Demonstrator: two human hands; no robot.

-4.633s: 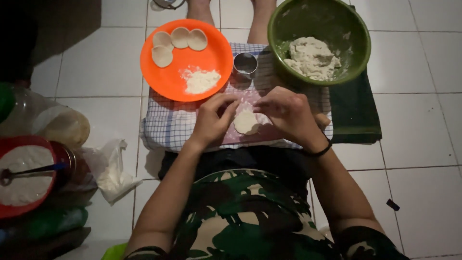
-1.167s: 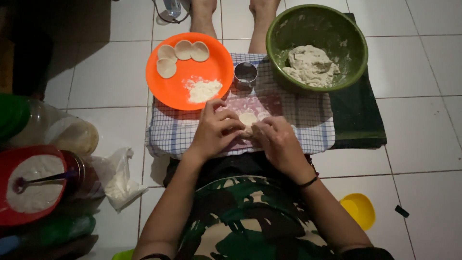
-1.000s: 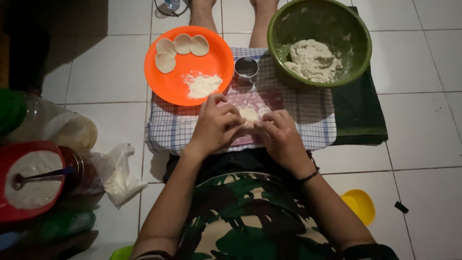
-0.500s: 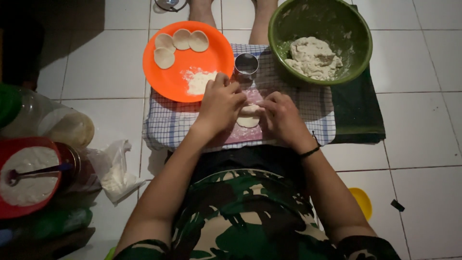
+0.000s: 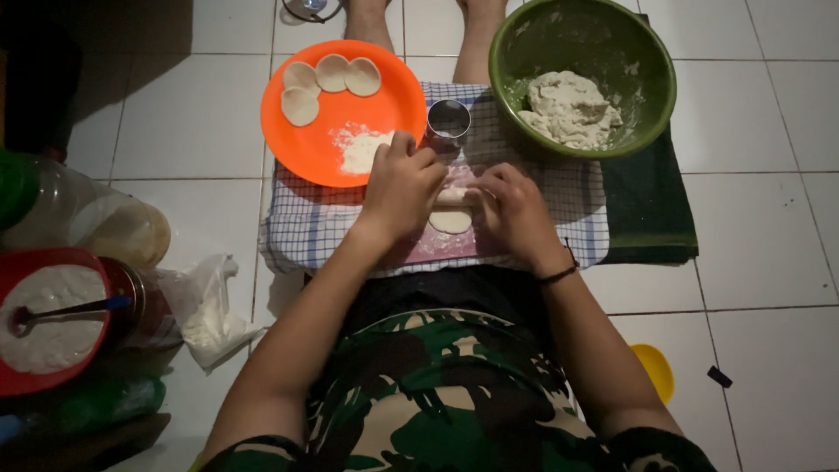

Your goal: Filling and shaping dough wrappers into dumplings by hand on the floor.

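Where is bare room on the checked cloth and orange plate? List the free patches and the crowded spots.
Free: the checked cloth's left part below the round orange plate, and its right part under the green bowl. On the plate, the lower-left area between the three dough discs and the flour pile. Crowded: the middle, where left hand, right hand, dough piece and metal ring cutter cluster.

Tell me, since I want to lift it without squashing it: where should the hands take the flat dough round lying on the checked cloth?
The dough round lies flat on the checked cloth, so there is nothing to grip from above. Probably best to slide fingertips under its near edge, which is uncovered, and lift with both hands, left hand and right hand.
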